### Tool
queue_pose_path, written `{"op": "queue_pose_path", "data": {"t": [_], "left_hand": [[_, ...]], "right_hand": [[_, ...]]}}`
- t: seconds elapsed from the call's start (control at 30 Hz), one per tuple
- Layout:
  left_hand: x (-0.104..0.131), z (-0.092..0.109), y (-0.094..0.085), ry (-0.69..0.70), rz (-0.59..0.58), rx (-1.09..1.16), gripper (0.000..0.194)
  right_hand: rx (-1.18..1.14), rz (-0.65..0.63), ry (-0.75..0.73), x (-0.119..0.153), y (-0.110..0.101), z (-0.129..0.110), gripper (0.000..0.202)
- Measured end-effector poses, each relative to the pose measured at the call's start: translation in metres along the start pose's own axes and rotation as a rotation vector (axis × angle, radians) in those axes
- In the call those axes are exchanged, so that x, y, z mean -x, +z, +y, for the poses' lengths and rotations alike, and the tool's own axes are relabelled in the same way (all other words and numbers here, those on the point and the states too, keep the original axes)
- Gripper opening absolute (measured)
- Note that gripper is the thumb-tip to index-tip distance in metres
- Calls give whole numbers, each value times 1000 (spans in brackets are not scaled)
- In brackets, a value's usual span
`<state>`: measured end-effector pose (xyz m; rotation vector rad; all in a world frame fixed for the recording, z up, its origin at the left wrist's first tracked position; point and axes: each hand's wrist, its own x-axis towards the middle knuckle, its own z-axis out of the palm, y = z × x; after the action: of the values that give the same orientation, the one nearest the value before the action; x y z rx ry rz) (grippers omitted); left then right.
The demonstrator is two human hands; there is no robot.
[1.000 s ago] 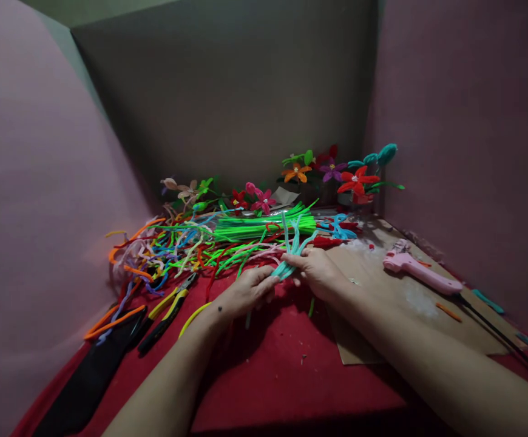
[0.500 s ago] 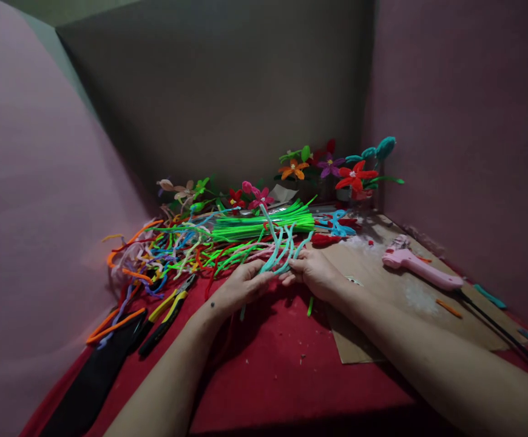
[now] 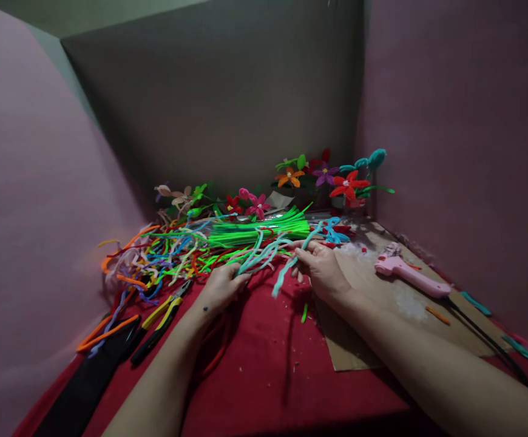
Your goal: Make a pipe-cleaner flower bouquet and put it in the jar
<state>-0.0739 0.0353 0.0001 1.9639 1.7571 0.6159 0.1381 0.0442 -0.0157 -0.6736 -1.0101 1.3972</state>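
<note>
- Turquoise pipe cleaners (image 3: 255, 261), bunched in narrowed fingers of left hand (image 3: 222, 286)
- Single strand (image 3: 281, 280), pinched by right hand (image 3: 322, 271) (lower end dangling)
- Green bundle (image 3: 255, 234) behind

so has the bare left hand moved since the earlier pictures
Yes, the bare left hand, holding pale turquoise fuzzy stems, has moved left, closer to the metal pliers with yellow and black handles on the red cloth.

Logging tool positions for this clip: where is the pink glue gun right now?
In the head view, the pink plastic glue gun lies on the right, on the brown cardboard sheet.
</note>
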Motion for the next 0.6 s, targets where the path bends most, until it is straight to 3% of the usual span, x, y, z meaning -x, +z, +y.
{"op": "queue_pose_path", "data": {"t": [0.07,0.17,0.33,0.47,0.6], "left_hand": [[1,0,1,120,109,-131,16],[7,7,6,341,222,-170,34],[18,31,25,580,72,178,40],[26,48,36,561,214,560,21],[31,52,35,473,92,914,23]], "right_hand": [[-27,-38,0,1,3,-1,20],[-84,-45,17,2,7,0,21],[-232,-26,70,7,11,3,22],[-326,-51,142,12,15,8,18],[-539,18,223,10,15,4,6]]}}
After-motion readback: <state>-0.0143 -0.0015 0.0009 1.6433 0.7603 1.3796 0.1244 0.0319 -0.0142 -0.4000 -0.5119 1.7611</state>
